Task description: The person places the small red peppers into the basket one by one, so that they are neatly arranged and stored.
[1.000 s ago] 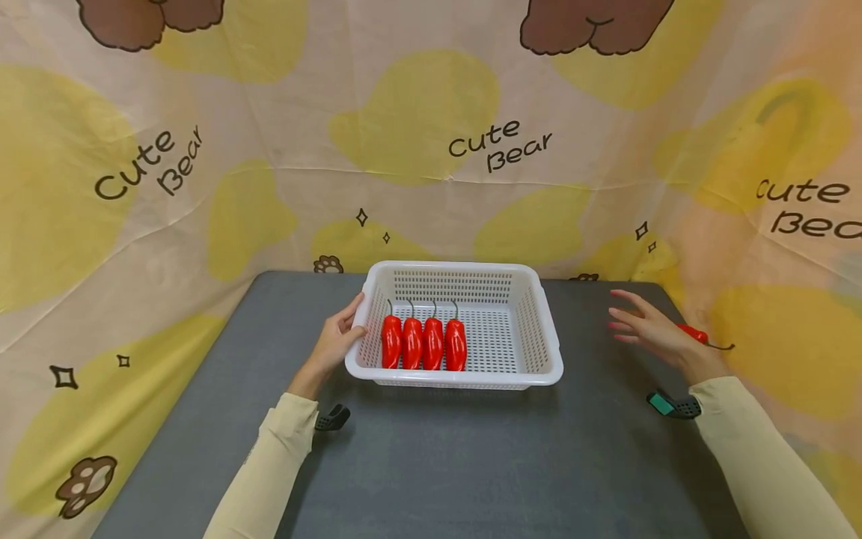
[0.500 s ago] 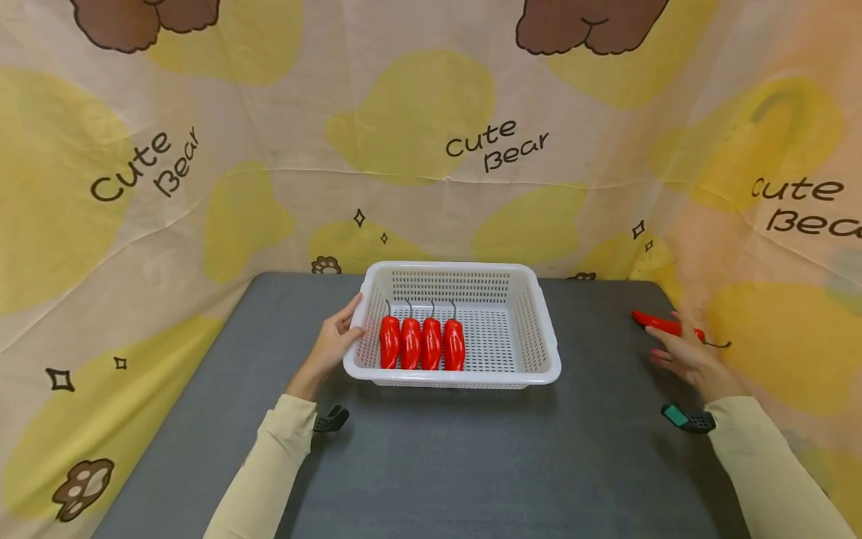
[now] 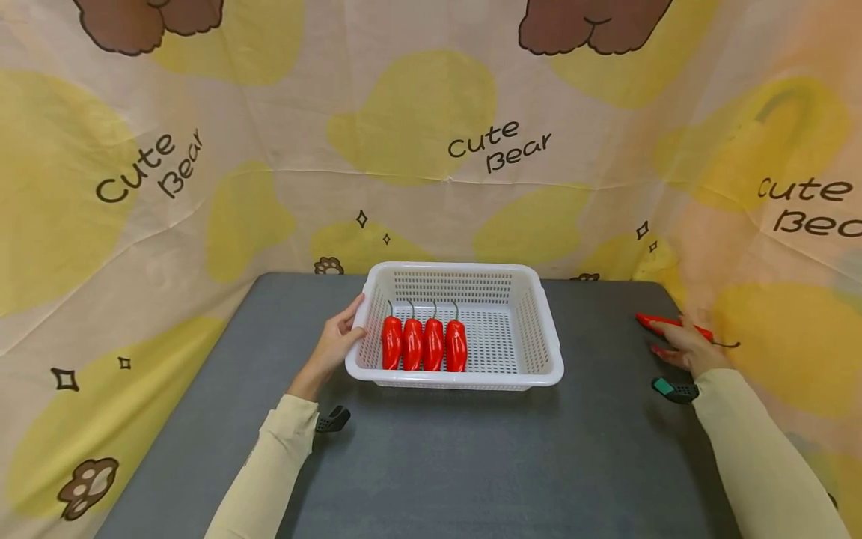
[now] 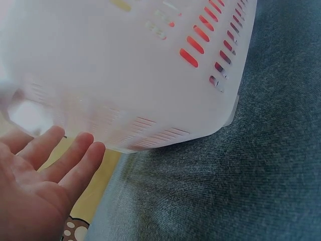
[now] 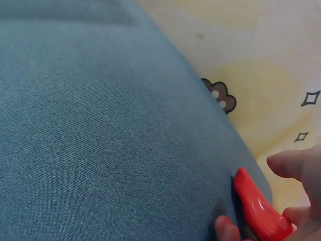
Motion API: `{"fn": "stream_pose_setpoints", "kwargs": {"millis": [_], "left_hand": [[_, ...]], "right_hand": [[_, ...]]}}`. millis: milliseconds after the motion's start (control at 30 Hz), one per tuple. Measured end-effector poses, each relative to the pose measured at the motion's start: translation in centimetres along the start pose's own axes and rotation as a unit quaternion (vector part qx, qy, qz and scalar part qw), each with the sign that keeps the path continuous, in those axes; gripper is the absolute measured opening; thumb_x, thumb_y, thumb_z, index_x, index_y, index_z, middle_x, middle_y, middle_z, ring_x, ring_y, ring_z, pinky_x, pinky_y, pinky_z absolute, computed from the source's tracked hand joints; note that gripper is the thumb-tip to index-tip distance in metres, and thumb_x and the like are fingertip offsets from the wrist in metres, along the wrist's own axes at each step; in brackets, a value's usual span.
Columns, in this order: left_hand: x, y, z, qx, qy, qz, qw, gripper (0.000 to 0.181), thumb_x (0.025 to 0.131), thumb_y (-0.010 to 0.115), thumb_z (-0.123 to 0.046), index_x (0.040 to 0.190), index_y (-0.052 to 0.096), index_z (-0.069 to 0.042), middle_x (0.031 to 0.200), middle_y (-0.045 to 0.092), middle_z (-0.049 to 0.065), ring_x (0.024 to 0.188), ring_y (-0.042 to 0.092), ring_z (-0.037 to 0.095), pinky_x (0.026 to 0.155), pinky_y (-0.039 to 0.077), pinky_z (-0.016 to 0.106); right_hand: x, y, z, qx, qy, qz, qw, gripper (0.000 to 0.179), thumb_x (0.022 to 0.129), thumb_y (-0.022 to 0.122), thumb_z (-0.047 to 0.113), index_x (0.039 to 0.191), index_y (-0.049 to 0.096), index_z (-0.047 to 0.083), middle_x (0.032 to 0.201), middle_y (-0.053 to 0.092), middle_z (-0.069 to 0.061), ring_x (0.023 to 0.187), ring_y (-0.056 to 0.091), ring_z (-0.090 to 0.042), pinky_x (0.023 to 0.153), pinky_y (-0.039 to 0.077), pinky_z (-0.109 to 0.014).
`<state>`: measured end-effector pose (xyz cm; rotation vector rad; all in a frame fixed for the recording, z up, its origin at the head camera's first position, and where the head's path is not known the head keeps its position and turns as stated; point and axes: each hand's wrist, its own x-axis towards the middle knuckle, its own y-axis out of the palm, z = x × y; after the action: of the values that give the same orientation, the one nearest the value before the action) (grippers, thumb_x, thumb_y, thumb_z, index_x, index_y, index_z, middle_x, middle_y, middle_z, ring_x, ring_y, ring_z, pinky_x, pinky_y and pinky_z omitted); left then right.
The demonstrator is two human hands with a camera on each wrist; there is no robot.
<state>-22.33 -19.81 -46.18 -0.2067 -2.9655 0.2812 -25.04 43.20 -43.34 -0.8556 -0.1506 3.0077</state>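
Note:
A white plastic basket [image 3: 458, 379] stands on the dark table in the head view. My left hand [image 3: 330, 344] grips its left rim, thumb over the edge and fingers along the outside; the left wrist view shows those fingers beside the perforated wall [image 4: 115, 65]. Several red chili peppers [image 3: 433, 346] lie side by side in the basket's left half, stems pointing away. At the table's right edge, my right hand [image 3: 694, 350] pinches another red chili pepper [image 5: 258, 213] between thumb and fingers, with its index finger stretched out. The pepper's green stem [image 3: 726, 345] points right.
A dark grey cloth-covered table [image 3: 444, 464] extends around the basket. Behind it and along both sides hangs a yellow and cream curtain [image 3: 417, 112] printed with bears and lettering. Black wrist devices [image 3: 333, 419] sit at both wrists.
My right hand has moved from above the table over to the single chili pepper at the right edge, and its fingers have come in around it. The left hand and basket stay put.

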Motion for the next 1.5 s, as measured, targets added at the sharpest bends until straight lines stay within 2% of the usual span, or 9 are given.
{"fn": "stream_pose_setpoints", "kwargs": {"millis": [167, 300, 400, 567, 667, 833, 1067, 1300, 1500], "left_hand": [[0.1, 0.1, -0.1, 0.007, 0.004, 0.001, 1.0, 0.069, 0.097, 0.048, 0.002, 0.161, 0.027, -0.015, 0.162, 0.035, 0.02, 0.135, 0.049, 0.047, 0.1, 0.048, 0.06], [0.0, 0.0, -0.3, 0.014, 0.003, -0.001, 0.9999, 0.069, 0.097, 0.049, 0.002, 0.161, 0.028, -0.015, 0.162, 0.036, 0.02, 0.134, 0.05, 0.048, 0.099, 0.05, 0.06], [-0.1, 0.0, -0.3, 0.015, 0.001, -0.003, 0.9999, 0.069, 0.097, 0.049, 0.002, 0.161, 0.027, -0.015, 0.161, 0.036, 0.021, 0.132, 0.051, 0.048, 0.099, 0.051, 0.06], [-0.2, -0.1, -0.1, 0.012, -0.004, -0.002, 0.9999, 0.069, 0.097, 0.048, 0.001, 0.161, 0.027, -0.015, 0.162, 0.036, 0.021, 0.133, 0.05, 0.047, 0.1, 0.05, 0.059], [-0.2, -0.1, 0.0, 0.011, -0.005, -0.003, 0.9999, 0.069, 0.098, 0.048, 0.002, 0.161, 0.027, -0.015, 0.162, 0.036, 0.02, 0.134, 0.05, 0.047, 0.101, 0.049, 0.059], [-0.2, -0.1, 0.2, 0.012, -0.003, -0.004, 0.9999, 0.069, 0.098, 0.048, 0.001, 0.161, 0.027, -0.016, 0.162, 0.035, 0.021, 0.133, 0.05, 0.047, 0.101, 0.048, 0.059], [-0.1, 0.0, 0.1, 0.003, -0.006, -0.002, 1.0, 0.069, 0.098, 0.048, 0.001, 0.161, 0.027, -0.018, 0.162, 0.035, 0.018, 0.136, 0.049, 0.045, 0.102, 0.048, 0.059], [-0.2, 0.1, -0.1, 0.001, -0.003, -0.004, 1.0, 0.069, 0.098, 0.048, 0.001, 0.161, 0.028, -0.016, 0.162, 0.035, 0.019, 0.136, 0.049, 0.044, 0.102, 0.048, 0.059], [-0.1, 0.0, 0.1, 0.005, 0.001, -0.004, 1.0, 0.069, 0.097, 0.048, 0.001, 0.161, 0.028, -0.016, 0.163, 0.034, 0.018, 0.136, 0.048, 0.044, 0.102, 0.048, 0.059]], "right_hand": [[0.6, 0.6, -0.4, -0.085, -0.049, -0.072, 0.9925, 0.094, 0.102, 0.051, 0.039, 0.16, -0.014, 0.004, 0.166, -0.005, -0.028, 0.111, 0.045, -0.02, 0.077, 0.057, -0.018], [0.8, 2.1, -0.3, -0.165, -0.121, -0.173, 0.9634, 0.07, 0.103, 0.046, 0.024, 0.157, 0.012, -0.005, 0.156, 0.02, -0.036, 0.119, 0.044, -0.039, 0.071, 0.045, -0.019], [0.8, 3.3, 0.2, -0.173, -0.177, -0.192, 0.9497, 0.06, 0.104, 0.045, 0.015, 0.153, 0.017, -0.007, 0.154, 0.025, -0.037, 0.115, 0.048, -0.034, 0.071, 0.042, -0.014], [0.1, 4.6, 1.5, -0.15, -0.245, -0.162, 0.944, 0.054, 0.105, 0.044, 0.012, 0.146, 0.018, -0.01, 0.146, 0.03, -0.034, 0.085, 0.053, -0.001, 0.07, 0.051, -0.008], [-0.4, 5.5, 2.2, -0.155, -0.265, -0.161, 0.938, 0.053, 0.106, 0.045, 0.019, 0.143, 0.02, -0.01, 0.142, 0.033, -0.032, 0.083, 0.049, 0.003, 0.069, 0.05, -0.009], [-1.0, 6.9, 3.1, -0.167, -0.28, -0.161, 0.9315, 0.053, 0.105, 0.047, 0.022, 0.142, 0.022, -0.007, 0.144, 0.033, -0.033, 0.092, 0.051, -0.009, 0.067, 0.052, -0.011], [-1.7, 8.5, 3.9, -0.166, -0.303, -0.145, 0.9273, 0.045, 0.103, 0.049, 0.01, 0.138, 0.026, -0.008, 0.145, 0.032, -0.034, 0.117, 0.047, -0.037, 0.065, 0.049, -0.005], [-2.5, 10.6, 5.0, -0.158, -0.327, -0.088, 0.9276, 0.054, 0.102, 0.045, 0.003, 0.151, 0.024, -0.005, 0.151, 0.027, -0.035, 0.122, 0.045, -0.04, 0.068, 0.051, -0.006], [-3.1, 12.5, 6.0, -0.176, -0.35, -0.031, 0.9195, 0.069, 0.099, 0.05, 0.0, 0.16, 0.017, 0.006, 0.153, 0.023, -0.033, 0.118, 0.043, -0.038, 0.071, 0.054, -0.011]]}}
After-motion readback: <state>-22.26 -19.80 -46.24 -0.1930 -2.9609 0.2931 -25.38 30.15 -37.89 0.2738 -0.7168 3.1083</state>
